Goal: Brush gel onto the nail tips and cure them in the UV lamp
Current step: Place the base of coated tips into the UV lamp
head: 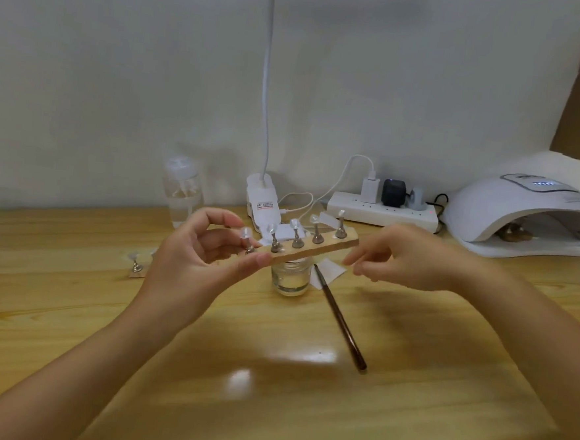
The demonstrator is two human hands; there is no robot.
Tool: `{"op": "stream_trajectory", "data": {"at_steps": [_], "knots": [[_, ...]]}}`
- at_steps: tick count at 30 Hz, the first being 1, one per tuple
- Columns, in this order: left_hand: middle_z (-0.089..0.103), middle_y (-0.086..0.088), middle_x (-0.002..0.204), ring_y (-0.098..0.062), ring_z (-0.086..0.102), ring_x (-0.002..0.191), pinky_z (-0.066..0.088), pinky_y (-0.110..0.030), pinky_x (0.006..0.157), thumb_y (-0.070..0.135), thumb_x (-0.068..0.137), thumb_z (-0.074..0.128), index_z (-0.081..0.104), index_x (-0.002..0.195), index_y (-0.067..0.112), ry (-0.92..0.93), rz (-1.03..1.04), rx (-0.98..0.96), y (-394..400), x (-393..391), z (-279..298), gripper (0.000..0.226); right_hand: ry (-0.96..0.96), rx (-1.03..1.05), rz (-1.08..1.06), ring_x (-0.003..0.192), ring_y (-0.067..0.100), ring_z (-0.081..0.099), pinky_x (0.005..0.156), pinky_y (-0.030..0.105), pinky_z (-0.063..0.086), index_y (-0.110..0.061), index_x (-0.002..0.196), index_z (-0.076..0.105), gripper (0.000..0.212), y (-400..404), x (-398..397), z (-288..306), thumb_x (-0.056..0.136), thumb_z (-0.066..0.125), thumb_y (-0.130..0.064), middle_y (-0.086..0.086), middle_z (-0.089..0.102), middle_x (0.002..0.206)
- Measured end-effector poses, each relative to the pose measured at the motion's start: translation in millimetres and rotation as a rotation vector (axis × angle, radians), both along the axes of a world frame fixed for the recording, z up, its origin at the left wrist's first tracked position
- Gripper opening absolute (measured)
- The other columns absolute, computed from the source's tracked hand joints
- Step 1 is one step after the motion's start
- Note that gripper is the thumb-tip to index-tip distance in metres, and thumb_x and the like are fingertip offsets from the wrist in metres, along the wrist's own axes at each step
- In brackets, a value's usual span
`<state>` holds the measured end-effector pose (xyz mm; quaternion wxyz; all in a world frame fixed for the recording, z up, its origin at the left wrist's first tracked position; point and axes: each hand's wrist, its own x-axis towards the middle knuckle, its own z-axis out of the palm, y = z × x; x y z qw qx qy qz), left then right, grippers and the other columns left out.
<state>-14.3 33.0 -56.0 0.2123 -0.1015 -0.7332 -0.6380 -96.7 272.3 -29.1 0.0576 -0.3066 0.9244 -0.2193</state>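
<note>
At frame centre we see the left hand (197,247) pinching the left end of the wooden strip (314,247) of nail tips, above the bench (270,390). The right hand (402,258), fingers loosely curled, holds nothing beside its right end.

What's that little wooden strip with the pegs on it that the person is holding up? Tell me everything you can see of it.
The wooden strip is a pale, flat bar held tilted above the table, its right end higher. Five small metal stands rise from it in a row, each topped with a clear nail tip. The left hand pinches its left end between thumb and fingers. The right hand reaches its right end; whether they touch is unclear. A glass jar sits below.
</note>
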Motion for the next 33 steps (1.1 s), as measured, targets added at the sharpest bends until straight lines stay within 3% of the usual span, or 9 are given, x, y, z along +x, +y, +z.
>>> {"op": "stream_trajectory", "data": {"at_steps": [4,8,10,13,18,21,26,30,33], "knots": [[0.072,-0.001,0.08,-0.012,0.068,0.076,0.052,-0.016,0.066,0.037,0.043,0.078,0.057,0.092,0.018,-0.019,-0.093,-0.007,35.0,-16.4,18.0,0.056,-0.211,-0.053,-0.105,0.068,-0.004,0.064,0.054,0.01,0.044,-0.037,0.085,0.063,0.014,32.7,-8.3,15.8,0.089,0.058,-0.024,-0.015,0.07,0.079],[0.072,-0.003,0.083,-0.009,0.068,0.077,0.05,-0.011,0.063,0.03,0.055,0.08,0.057,0.094,0.018,-0.058,-0.167,0.004,92.8,-47.5,22.7,0.047,-0.38,0.006,-0.228,0.071,0.004,0.065,0.059,0.017,0.047,-0.027,0.099,0.063,0.011,63.6,-16.8,15.5,0.09,0.057,-0.023,-0.008,0.07,0.085],[0.072,0.003,0.078,-0.001,0.067,0.071,0.046,-0.007,0.058,0.025,0.064,0.08,0.056,0.093,0.02,-0.085,-0.197,0.025,126.3,-65.5,20.4,0.038,-0.453,0.053,-0.254,0.073,0.007,0.063,0.059,0.019,0.047,-0.024,0.104,0.061,0.015,71.8,-19.9,11.1,0.091,0.057,-0.021,-0.003,0.068,0.09],[0.069,0.016,0.069,0.008,0.063,0.066,0.045,-0.005,0.055,0.029,0.067,0.079,0.055,0.098,0.023,-0.155,-0.223,0.122,172.2,-92.3,20.7,0.039,-0.492,-0.05,-0.327,0.067,0.006,0.063,0.053,0.018,0.047,-0.025,0.1,0.062,0.012,85.7,-27.0,6.7,0.091,0.057,-0.018,-0.002,0.069,0.087],[0.072,0.013,0.076,-0.002,0.066,0.08,0.051,-0.024,0.076,0.03,0.068,0.079,0.055,0.098,0.025,-0.267,-0.288,0.347,230.6,-125.6,19.5,0.038,-0.442,-0.173,-0.532,0.052,0.0,0.059,0.049,0.015,0.046,-0.024,0.092,0.061,0.004,132.1,-39.7,1.2,0.09,0.059,-0.021,-0.007,0.068,0.073],[0.071,0.005,0.082,-0.008,0.066,0.08,0.05,-0.025,0.073,0.026,0.068,0.078,0.057,0.104,0.018,-0.293,-0.388,0.504,251.3,-138.5,16.3,0.042,-0.341,-0.263,-0.706,0.05,0.006,0.056,0.047,0.017,0.046,-0.023,0.085,0.061,0.005,164.4,-45.0,-5.3,0.089,0.06,-0.019,-0.003,0.066,0.07],[0.065,0.004,0.086,-0.003,0.063,0.07,0.051,-0.02,0.066,0.03,0.062,0.073,0.054,0.11,0.012,-0.347,-0.574,0.615,265.4,-158.3,13.0,0.055,0.067,-0.373,-0.949,0.067,0.01,0.049,0.051,0.021,0.034,-0.022,0.085,0.059,0.003,206.5,-60.8,-28.8,0.087,0.06,-0.024,0.0,0.061,0.086],[0.065,0.003,0.085,-0.006,0.062,0.07,0.052,-0.021,0.064,0.025,0.064,0.071,0.053,0.109,0.012,-0.369,-0.617,0.661,267.9,-172.1,7.6,0.051,0.11,-0.351,-0.973,0.074,0.011,0.049,0.057,0.025,0.034,-0.016,0.108,0.062,0.035,211.4,-71.9,-46.0,0.083,0.064,-0.04,-0.006,0.054,0.084],[0.067,0.005,0.07,-0.005,0.062,0.06,0.053,-0.019,0.06,0.02,0.062,0.068,0.055,0.1,0.013,-0.385,-0.598,0.721,271.1,-177.2,0.0,0.041,0.12,-0.272,-1.001,0.096,0.021,0.057,0.071,0.028,0.039,-0.014,0.116,0.059,0.053,205.9,-86.4,-50.7,0.077,0.064,-0.05,0.001,0.061,0.099]]}}
